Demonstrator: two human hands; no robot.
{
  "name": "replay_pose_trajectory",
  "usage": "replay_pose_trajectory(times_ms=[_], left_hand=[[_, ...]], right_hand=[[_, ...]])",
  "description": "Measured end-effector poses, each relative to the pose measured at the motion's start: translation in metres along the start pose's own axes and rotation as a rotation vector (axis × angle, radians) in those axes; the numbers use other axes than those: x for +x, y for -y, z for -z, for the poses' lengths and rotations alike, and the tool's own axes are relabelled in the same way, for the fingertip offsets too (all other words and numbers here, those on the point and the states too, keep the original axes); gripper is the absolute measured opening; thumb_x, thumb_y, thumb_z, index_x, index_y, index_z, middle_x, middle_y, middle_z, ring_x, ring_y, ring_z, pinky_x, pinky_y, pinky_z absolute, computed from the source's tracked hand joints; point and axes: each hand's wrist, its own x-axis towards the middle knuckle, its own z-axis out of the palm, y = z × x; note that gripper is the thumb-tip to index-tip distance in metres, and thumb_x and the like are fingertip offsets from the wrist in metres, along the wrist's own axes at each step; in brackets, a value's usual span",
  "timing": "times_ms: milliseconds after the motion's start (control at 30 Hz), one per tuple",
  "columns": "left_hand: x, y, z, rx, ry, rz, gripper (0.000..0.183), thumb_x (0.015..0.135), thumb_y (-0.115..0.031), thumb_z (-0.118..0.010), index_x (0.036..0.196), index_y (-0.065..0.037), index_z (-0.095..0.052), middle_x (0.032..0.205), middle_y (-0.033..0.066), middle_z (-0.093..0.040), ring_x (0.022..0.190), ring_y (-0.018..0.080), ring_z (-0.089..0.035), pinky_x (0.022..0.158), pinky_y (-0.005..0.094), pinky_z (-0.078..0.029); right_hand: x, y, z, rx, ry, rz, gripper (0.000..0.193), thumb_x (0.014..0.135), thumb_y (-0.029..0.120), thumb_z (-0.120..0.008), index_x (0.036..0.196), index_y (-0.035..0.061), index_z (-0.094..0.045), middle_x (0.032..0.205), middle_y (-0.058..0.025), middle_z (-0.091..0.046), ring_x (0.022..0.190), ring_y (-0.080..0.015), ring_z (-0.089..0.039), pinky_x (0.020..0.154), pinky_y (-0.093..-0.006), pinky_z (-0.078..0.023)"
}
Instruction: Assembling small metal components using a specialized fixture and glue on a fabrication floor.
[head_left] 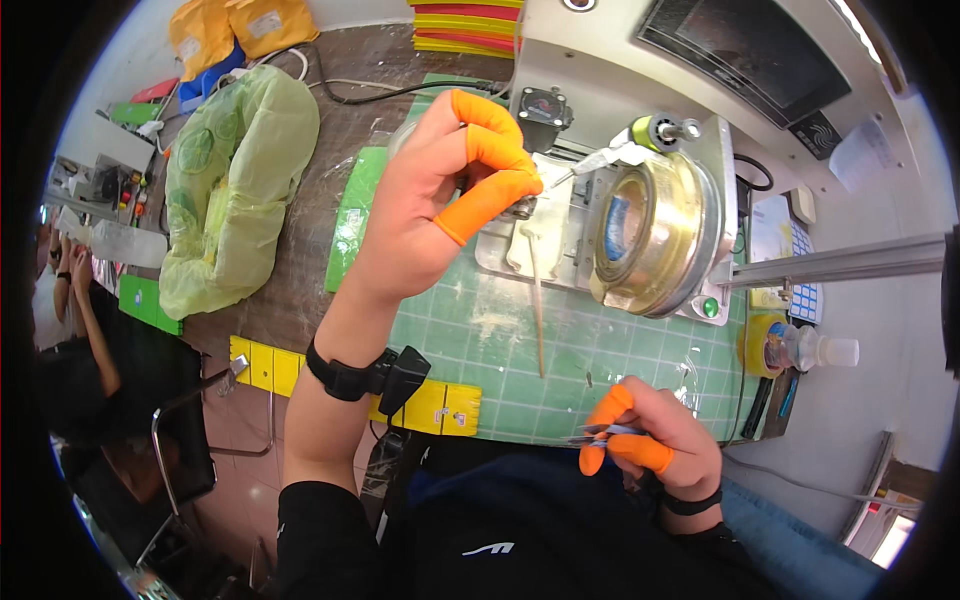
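My left hand, with orange finger cots on its fingers, reaches over the bench to a small metal fixture on the machine. Its thumb and fingertips are pinched together there, and whatever lies between them is hidden. Low on the right, my right hand, also in orange finger cots, grips slim metal tweezers above the mat's near edge. Between the hands a thin wooden swab rests with its tip on a cream-coloured pad and its stick on the green gridded mat.
Right of the pad stands a large yellowish spool, below a slim dispensing nozzle. A machine screen is at the back right, bottles further right. A yellow-green plastic-covered bin stands left. Another person's arms show far left.
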Motion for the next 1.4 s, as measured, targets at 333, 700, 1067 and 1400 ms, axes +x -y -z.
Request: replay_pose_trajectory(times_ms=[333,700,1067,1400], left_hand=[[0.001,0.003,0.004,0.045,0.018,-0.048,0.006,0.088,-0.002,-0.067,0.092,0.002,-0.069,0.105,0.0086,-0.051,0.094,0.016,-0.05,0.079,0.0254,-0.041],[0.0,-0.006,-0.008,0.121,-0.084,0.033,0.008,0.088,-0.003,-0.064,0.092,0.003,-0.067,0.106,0.0107,-0.052,0.099,0.0191,-0.05,0.083,0.0269,-0.04],[-0.001,0.01,-0.004,0.182,-0.069,-0.116,0.009,0.086,-0.003,-0.06,0.09,0.002,-0.066,0.104,0.0121,-0.053,0.097,0.0215,-0.049,0.088,0.0308,-0.038],[-0.003,-0.004,-0.008,0.163,-0.107,-0.003,0.009,0.084,-0.005,-0.062,0.088,0.002,-0.067,0.104,0.0131,-0.052,0.096,0.0217,-0.048,0.088,0.0311,-0.036]], right_hand=[[0.074,-0.012,-0.027,0.78,0.206,0.085,0.084,0.104,0.066,-0.03,0.13,-0.01,-0.054,0.074,-0.0036,-0.054,0.052,-0.0088,-0.037,0.05,-0.024,-0.029],[0.103,0.005,-0.031,1.305,0.178,0.025,0.053,0.109,0.055,-0.031,0.118,0.007,-0.051,0.067,-0.0003,-0.043,0.046,-0.0064,-0.032,0.04,-0.0225,-0.023],[0.118,0.008,-0.032,1.315,0.174,0.078,0.054,0.107,0.058,-0.029,0.114,0.0089,-0.052,0.064,0.0012,-0.041,0.045,-0.0067,-0.031,0.039,-0.0229,-0.022],[0.121,0.01,-0.036,1.361,0.145,0.13,0.053,0.109,0.056,-0.026,0.112,0.0093,-0.051,0.061,0.0017,-0.039,0.045,-0.0075,-0.03,0.038,-0.0236,-0.022]])
